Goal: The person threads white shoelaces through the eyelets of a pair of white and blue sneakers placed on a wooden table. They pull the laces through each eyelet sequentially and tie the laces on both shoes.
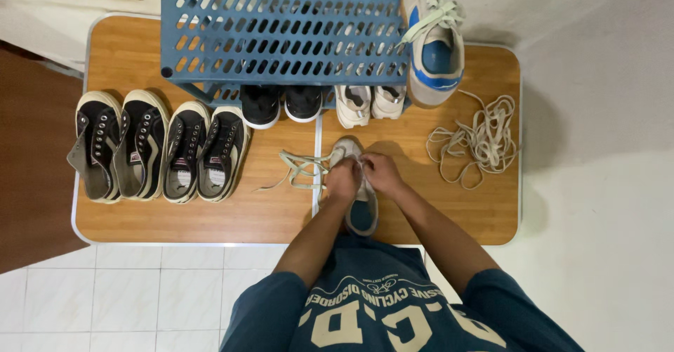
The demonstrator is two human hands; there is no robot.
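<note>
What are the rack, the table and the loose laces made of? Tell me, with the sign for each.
Rack: likely moulded plastic, matt blue, with a regular grid of punched slots.
Table: wood-look top, possibly laminate, smooth with grain lines; pale rim looks metal.
Loose laces: flat woven fabric, cream, lying limp in coils.

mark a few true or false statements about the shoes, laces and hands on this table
1. Both hands, left hand and right hand, are on the white sneaker. True.
2. Four black sneakers sit in a row on the left side of the table. True.
3. The loose laces lie on the floor. False: they lie on the wooden table.
4. The blue rack has nothing on top. False: a white and blue sneaker rests on it.
</note>
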